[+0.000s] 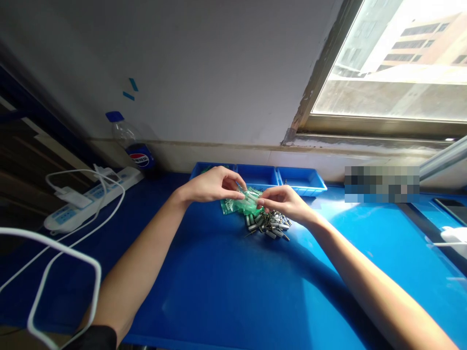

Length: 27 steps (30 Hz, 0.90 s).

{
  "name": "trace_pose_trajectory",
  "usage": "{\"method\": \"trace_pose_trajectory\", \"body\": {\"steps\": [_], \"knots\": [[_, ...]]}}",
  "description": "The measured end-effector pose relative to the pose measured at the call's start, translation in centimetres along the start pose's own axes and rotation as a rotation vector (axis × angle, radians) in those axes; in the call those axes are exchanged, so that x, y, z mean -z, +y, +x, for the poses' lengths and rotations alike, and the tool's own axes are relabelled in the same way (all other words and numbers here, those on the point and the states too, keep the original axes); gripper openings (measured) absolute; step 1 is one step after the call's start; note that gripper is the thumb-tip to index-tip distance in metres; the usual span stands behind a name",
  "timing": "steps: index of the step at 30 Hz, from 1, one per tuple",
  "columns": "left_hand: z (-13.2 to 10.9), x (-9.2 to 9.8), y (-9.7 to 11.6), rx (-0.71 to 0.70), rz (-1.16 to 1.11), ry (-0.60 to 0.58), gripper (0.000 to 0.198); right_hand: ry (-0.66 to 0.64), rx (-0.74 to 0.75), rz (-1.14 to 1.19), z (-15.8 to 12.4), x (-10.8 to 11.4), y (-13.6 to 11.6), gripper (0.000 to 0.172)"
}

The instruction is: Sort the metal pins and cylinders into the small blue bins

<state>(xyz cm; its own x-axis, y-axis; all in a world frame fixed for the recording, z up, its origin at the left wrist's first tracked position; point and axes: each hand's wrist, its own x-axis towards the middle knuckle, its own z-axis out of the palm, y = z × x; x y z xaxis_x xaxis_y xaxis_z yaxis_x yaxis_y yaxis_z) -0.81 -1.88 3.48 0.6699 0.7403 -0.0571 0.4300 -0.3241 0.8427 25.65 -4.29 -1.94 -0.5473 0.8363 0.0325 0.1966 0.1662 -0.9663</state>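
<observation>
Both hands meet above the far middle of the blue table. Fingers of my left hand [219,184] pinch one side of a small clear-green plastic bag [251,196]. The opposite side is pinched by my right hand [282,201], between thumb and fingers. Whether anything is inside this bag I cannot make out. Beneath the hands lie more green plastic bags [229,207], partly covered by my left hand. A pile of small metal parts with thin shafts [270,226] lies just below my right hand, touching the bags.
Three blue trays [308,187] stand in a row behind the hands, against the wall. At the left are a white power strip [69,214] with cables and a cola bottle [136,154]. A phone-like dark object [452,209] lies far right. A window [394,63] is above.
</observation>
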Motion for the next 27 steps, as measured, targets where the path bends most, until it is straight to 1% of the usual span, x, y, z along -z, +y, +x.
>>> {"method": "trace_pose_trajectory", "body": {"steps": [2,4,6,10,12,13,14,16,20,21,22,24,27], "knots": [[-0.1,0.1,0.1,-0.017,0.016,0.017,0.034,0.008,-0.009,0.005,0.0,-0.1,0.1,0.033],[-0.3,0.5,0.1,-0.018,0.060,0.077,0.030,0.032,-0.018,0.020,0.1,-0.1,0.3,0.033],[-0.6,1.2,-0.1,0.014,0.157,0.198,0.027,0.057,-0.024,0.029,0.1,-0.1,0.3,0.033],[-1.0,2.6,-1.7,0.129,0.434,0.558,0.027,0.070,-0.023,0.017,0.2,-0.1,0.4,0.035],[-1.0,3.1,-2.6,0.193,0.507,0.652,0.030,0.068,-0.023,0.013,0.2,-0.1,0.4,0.035],[-0.9,3.1,-3.0,0.208,0.512,0.659,0.032,0.066,-0.026,0.012,0.2,-0.2,0.4,0.036],[-0.8,3.1,-3.2,0.210,0.509,0.641,0.033,0.063,-0.031,0.011,0.2,-0.2,0.4,0.036],[-0.6,2.8,-3.4,0.180,0.493,0.534,0.034,0.056,-0.039,0.011,0.2,-0.2,0.4,0.037],[0.0,1.4,-3.0,0.135,0.464,0.165,0.033,0.051,-0.047,0.008,0.2,-0.2,0.4,0.038],[0.2,0.9,-2.9,0.137,0.469,0.090,0.032,0.050,-0.045,0.007,0.2,-0.2,0.4,0.037],[0.3,0.5,-2.9,0.143,0.489,0.043,0.032,0.048,-0.042,0.005,0.2,-0.2,0.3,0.037],[0.7,-0.5,-3.1,0.171,0.561,0.013,0.034,0.044,-0.041,0.001,0.2,-0.2,0.3,0.037],[1.1,-1.6,-3.4,0.235,0.669,0.004,0.042,0.039,-0.044,-0.003,0.2,-0.2,0.2,0.038]]}}
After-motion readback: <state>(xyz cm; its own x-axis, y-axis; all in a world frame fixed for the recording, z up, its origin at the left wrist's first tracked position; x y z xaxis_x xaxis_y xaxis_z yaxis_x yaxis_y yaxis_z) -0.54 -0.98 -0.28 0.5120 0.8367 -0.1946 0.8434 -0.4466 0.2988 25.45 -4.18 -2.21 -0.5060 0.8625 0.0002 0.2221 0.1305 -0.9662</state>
